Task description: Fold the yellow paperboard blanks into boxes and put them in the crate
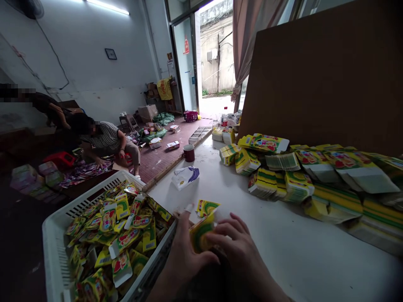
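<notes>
Both my hands hold a small yellow-and-green carton (201, 235) at the near edge of the white table (283, 243). My left hand (184, 251) grips its left side with fingers curled; the forefinger has a white tip cover. My right hand (234, 241) lies over its right side, fingers bent on it. A loose yellow flap (206, 206) lies just beyond. To the left, a white slotted crate (59, 222) is filled with several folded cartons of the same print.
Stacks of flat yellow carton blanks (302, 176) cover the table's right side below a leaning brown cardboard sheet (324, 71). A dark red mug (189, 153) and a white-blue packet (185, 176) stand further off. Two people work on the floor at left (107, 140).
</notes>
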`<action>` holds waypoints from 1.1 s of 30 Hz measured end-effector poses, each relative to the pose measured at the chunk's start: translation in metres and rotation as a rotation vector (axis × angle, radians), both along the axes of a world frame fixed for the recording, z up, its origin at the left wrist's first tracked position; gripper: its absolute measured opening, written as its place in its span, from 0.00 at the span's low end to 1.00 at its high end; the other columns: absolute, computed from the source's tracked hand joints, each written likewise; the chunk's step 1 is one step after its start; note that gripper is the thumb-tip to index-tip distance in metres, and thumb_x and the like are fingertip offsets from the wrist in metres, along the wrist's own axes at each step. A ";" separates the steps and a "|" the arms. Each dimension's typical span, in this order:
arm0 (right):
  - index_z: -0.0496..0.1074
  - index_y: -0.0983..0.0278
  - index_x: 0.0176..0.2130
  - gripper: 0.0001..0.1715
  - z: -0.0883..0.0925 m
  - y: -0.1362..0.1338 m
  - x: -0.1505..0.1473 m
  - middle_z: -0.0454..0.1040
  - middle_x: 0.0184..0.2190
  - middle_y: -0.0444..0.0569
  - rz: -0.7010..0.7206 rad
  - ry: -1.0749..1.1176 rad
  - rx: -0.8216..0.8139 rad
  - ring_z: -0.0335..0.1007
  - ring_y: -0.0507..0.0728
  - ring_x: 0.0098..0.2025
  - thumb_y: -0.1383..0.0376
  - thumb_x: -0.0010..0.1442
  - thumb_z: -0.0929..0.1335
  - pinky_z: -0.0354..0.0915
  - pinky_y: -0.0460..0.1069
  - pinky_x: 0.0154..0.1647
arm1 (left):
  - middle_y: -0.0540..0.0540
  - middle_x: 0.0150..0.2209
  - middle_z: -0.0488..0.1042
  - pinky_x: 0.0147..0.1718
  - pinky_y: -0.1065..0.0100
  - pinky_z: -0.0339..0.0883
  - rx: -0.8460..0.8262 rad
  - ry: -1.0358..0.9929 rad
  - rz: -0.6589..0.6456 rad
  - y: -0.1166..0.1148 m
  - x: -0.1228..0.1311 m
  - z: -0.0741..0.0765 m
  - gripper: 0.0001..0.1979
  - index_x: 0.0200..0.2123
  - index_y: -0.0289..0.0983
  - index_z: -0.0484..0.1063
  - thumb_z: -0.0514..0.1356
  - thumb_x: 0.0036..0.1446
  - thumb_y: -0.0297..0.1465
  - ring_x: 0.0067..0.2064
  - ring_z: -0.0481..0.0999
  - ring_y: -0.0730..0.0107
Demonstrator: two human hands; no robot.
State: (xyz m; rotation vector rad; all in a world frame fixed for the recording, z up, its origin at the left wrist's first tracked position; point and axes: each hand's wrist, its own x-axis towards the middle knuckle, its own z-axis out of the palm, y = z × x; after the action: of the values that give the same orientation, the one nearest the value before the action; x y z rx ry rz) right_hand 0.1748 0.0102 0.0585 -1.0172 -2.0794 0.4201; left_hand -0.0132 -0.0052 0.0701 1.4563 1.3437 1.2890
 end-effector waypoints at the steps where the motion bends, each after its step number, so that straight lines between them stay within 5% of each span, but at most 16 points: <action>1: 0.76 0.45 0.43 0.16 0.002 -0.003 -0.001 0.79 0.38 0.42 0.049 -0.012 0.015 0.71 0.60 0.48 0.66 0.58 0.70 0.49 0.63 0.64 | 0.39 0.54 0.71 0.53 0.58 0.62 -0.068 0.089 -0.099 -0.001 0.000 0.001 0.45 0.56 0.40 0.65 0.76 0.31 0.31 0.55 0.69 0.46; 4: 0.65 0.45 0.56 0.28 0.000 -0.009 -0.006 0.71 0.54 0.45 -0.053 0.160 -0.019 0.60 0.63 0.60 0.66 0.58 0.68 0.44 0.66 0.66 | 0.41 0.42 0.78 0.42 0.60 0.67 -0.146 0.239 -0.163 -0.003 0.001 -0.001 0.31 0.51 0.39 0.68 0.71 0.43 0.36 0.43 0.76 0.49; 8: 0.46 0.56 0.66 0.41 -0.014 -0.010 -0.011 0.52 0.67 0.55 -0.194 0.599 -0.421 0.48 0.66 0.67 0.54 0.60 0.66 0.51 0.66 0.64 | 0.39 0.40 0.77 0.42 0.57 0.65 -0.138 0.257 -0.052 -0.008 0.008 -0.009 0.34 0.51 0.39 0.69 0.72 0.39 0.38 0.42 0.74 0.45; 11: 0.42 0.60 0.66 0.47 -0.018 -0.009 -0.017 0.55 0.65 0.61 -0.141 0.932 -0.761 0.58 0.67 0.63 0.49 0.58 0.66 0.59 0.63 0.60 | 0.36 0.43 0.76 0.48 0.52 0.62 -0.108 0.240 -0.022 -0.012 0.013 -0.015 0.35 0.52 0.39 0.70 0.72 0.38 0.38 0.47 0.71 0.41; 14: 0.40 0.54 0.66 0.56 -0.010 -0.010 -0.022 0.61 0.62 0.58 -0.133 1.198 -0.892 0.67 0.65 0.57 0.52 0.51 0.73 0.67 0.60 0.54 | 0.35 0.45 0.75 0.49 0.50 0.61 -0.019 0.252 -0.013 -0.015 0.013 -0.020 0.34 0.53 0.38 0.69 0.72 0.40 0.37 0.48 0.70 0.41; 18: 0.69 0.62 0.52 0.32 0.003 -0.017 -0.023 0.76 0.48 0.57 0.099 1.247 -1.081 0.73 0.66 0.49 0.50 0.51 0.72 0.66 0.61 0.52 | 0.33 0.50 0.74 0.51 0.49 0.61 0.027 0.290 -0.029 -0.018 0.012 -0.025 0.35 0.57 0.38 0.66 0.70 0.45 0.35 0.50 0.71 0.42; 20: 0.75 0.65 0.43 0.25 0.005 -0.019 -0.022 0.79 0.41 0.57 0.199 1.213 -1.168 0.75 0.66 0.46 0.51 0.51 0.72 0.64 0.61 0.55 | 0.33 0.52 0.72 0.56 0.45 0.56 0.014 0.280 -0.026 -0.019 0.012 -0.027 0.34 0.56 0.38 0.67 0.70 0.44 0.34 0.54 0.69 0.39; 25: 0.76 0.64 0.45 0.24 0.000 -0.020 -0.018 0.79 0.43 0.54 0.189 1.176 -1.191 0.73 0.65 0.49 0.60 0.47 0.74 0.60 0.60 0.59 | 0.36 0.56 0.70 0.60 0.43 0.51 -0.015 0.126 -0.103 -0.020 0.015 -0.030 0.31 0.53 0.41 0.71 0.70 0.42 0.29 0.60 0.63 0.40; 33: 0.73 0.57 0.50 0.25 -0.026 -0.020 -0.024 0.74 0.52 0.54 0.147 1.192 -1.086 0.68 0.64 0.56 0.47 0.59 0.65 0.59 0.62 0.60 | 0.33 0.55 0.69 0.52 0.53 0.63 0.072 0.310 -0.167 -0.020 0.026 -0.026 0.32 0.58 0.37 0.61 0.65 0.49 0.30 0.54 0.70 0.45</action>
State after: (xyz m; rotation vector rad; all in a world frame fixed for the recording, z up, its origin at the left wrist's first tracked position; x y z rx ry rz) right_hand 0.1504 -0.0101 0.0329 -0.7765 -0.7378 1.8123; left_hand 0.0131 -0.0253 0.0445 1.8352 1.3457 1.0438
